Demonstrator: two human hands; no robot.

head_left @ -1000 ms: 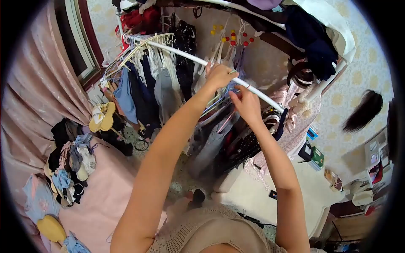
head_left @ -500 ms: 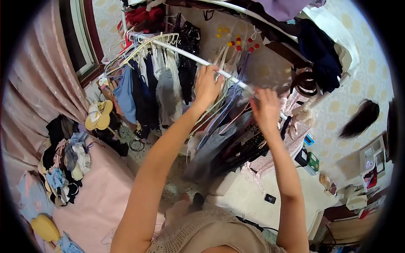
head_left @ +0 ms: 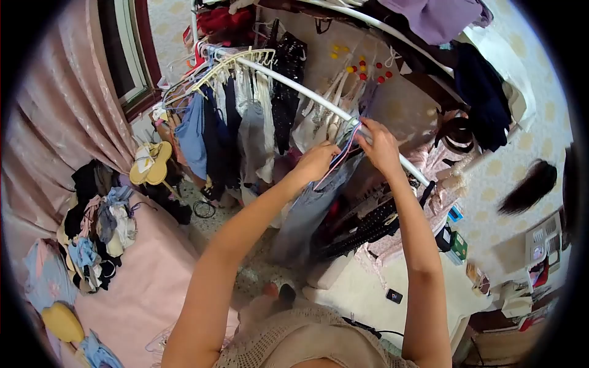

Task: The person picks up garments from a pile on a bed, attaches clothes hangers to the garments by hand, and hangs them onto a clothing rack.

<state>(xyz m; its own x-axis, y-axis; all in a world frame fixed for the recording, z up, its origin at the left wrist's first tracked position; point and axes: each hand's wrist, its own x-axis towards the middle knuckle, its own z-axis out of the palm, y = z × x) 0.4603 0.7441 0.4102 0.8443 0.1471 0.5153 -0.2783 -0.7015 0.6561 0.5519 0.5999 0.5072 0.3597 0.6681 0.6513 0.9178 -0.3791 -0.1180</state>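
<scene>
A white clothes rail [head_left: 300, 90] runs diagonally across the upper middle. Below it, my left hand [head_left: 316, 162] is closed on a bunch of thin hangers, one of them pink [head_left: 345, 152] and others bluish. My right hand [head_left: 381, 147] is at the top of the same bunch, beside the rail, with thumb and fingers closed around the hooks. A long grey garment [head_left: 316, 199] hangs down under my hands. To its right hangs a black dotted garment [head_left: 362, 230]. White strappy tops [head_left: 310, 126] hang behind my left hand.
Farther left on the rail are a cream multi-clip hanger [head_left: 245, 56], a blue garment [head_left: 191, 144] and a black sequined garment [head_left: 287, 86]. Piled clothes [head_left: 98, 239] lie on a pink-covered bed [head_left: 147, 270]. A phone [head_left: 394, 296] rests on a white surface [head_left: 350, 285] at right.
My left hand has come off the rail and down onto the hangers. My right hand has shifted slightly down to the hooks. The hangers, spread out before, are now bunched together.
</scene>
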